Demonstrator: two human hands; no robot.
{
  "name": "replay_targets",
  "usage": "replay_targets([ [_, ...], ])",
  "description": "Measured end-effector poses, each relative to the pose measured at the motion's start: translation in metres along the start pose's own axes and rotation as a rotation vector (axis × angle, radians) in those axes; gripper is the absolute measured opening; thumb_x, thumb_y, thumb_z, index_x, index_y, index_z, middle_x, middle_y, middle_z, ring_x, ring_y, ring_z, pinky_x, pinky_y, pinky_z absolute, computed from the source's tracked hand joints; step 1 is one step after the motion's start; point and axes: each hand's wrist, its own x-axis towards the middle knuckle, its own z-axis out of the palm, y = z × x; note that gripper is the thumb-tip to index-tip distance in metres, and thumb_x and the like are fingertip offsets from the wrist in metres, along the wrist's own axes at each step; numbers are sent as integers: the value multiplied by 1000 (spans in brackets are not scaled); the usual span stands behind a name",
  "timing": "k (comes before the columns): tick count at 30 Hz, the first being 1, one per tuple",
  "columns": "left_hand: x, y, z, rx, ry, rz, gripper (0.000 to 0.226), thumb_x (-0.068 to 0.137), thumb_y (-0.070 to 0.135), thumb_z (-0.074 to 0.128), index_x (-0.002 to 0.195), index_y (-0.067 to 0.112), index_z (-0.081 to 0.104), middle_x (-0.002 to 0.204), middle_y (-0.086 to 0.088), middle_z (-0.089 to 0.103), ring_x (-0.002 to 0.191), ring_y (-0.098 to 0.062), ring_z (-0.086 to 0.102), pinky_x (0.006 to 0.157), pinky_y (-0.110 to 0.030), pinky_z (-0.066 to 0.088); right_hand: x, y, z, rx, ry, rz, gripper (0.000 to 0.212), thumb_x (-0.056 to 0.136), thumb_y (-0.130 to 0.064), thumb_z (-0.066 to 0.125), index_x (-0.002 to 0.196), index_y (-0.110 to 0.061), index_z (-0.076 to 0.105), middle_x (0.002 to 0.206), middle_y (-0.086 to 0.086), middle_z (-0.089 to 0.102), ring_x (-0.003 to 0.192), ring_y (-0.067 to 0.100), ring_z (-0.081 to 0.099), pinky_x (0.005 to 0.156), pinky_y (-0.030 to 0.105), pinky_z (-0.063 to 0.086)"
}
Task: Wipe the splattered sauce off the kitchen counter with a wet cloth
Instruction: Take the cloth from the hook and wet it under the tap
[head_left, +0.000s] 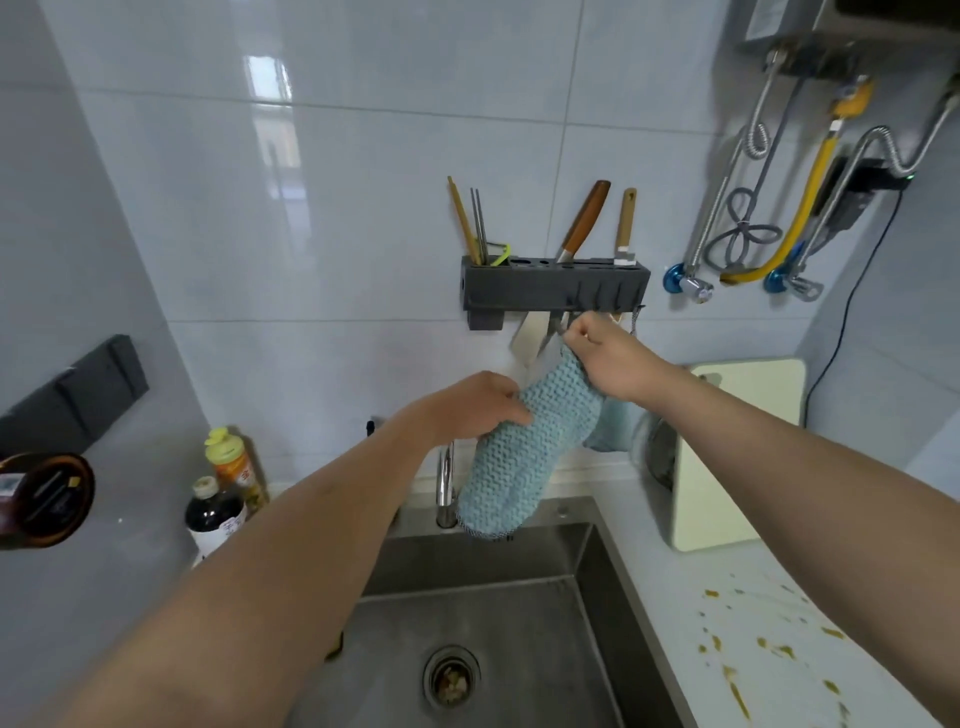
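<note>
A light blue knitted cloth (524, 452) hangs below the dark wall rack (553, 293), over the back of the sink. My right hand (605, 358) pinches the cloth's top corner just under the rack's hooks. My left hand (475, 408) grips the cloth's left edge at mid-height. Brown-yellow sauce splatter (758, 644) is spread over the white counter (685, 603) to the right of the sink.
A steel sink (498, 613) with a drain lies below, and its tap (445, 483) stands behind the cloth. Sauce bottles (221, 499) stand at the left. A cream cutting board (737, 452) leans at the right. Knives and chopsticks stick out of the rack; hoses hang on the right wall.
</note>
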Motion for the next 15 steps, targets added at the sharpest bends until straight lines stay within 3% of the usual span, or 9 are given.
replay_targets([
  [2,-5,-6,-6,-33,66,7,22,94,29,68,86,10,61,93,-9,66,89,-22,66,79,-35,51,-6,4,11,167,-38,99,29,107,-37,46,91,-12,47,77,9,46,70,20,44,62,30,35],
  [4,-6,-16,-11,-33,135,-1,23,97,32,68,87,14,58,91,-7,64,87,-22,62,76,-35,45,-13,9,21,426,-66,194,27,100,-33,63,104,-10,50,88,10,54,82,23,54,73,34,45],
  [7,-8,-35,-20,48,255,-38,23,97,39,68,94,19,58,94,-2,61,93,-22,60,77,-36,43,-18,10,33,613,-101,261,56,84,8,73,128,-8,42,99,12,53,93,26,59,73,36,56],
  [9,-12,-48,-28,159,247,-58,35,95,50,68,90,17,59,89,-1,61,86,-20,59,72,-35,41,-17,6,37,595,-30,286,57,80,21,65,123,-8,41,101,15,49,92,30,57,66,38,60],
  [12,-23,-61,-35,277,124,-98,57,91,66,65,74,13,54,68,-2,52,62,-19,50,64,-32,37,-14,2,38,606,115,334,46,83,21,62,111,-10,42,96,9,50,83,24,56,56,33,56],
  [14,-29,-64,-37,250,38,-102,61,88,72,65,78,11,61,71,1,63,63,-16,61,69,-31,48,-10,3,40,633,178,357,40,84,18,63,105,-10,44,102,14,52,81,24,57,54,29,53],
  [15,-30,-63,-37,203,3,-93,58,88,70,66,88,11,69,83,2,72,74,-15,71,77,-34,56,-8,3,41,672,198,369,36,85,15,66,101,-10,45,106,19,54,82,26,59,57,30,55],
])
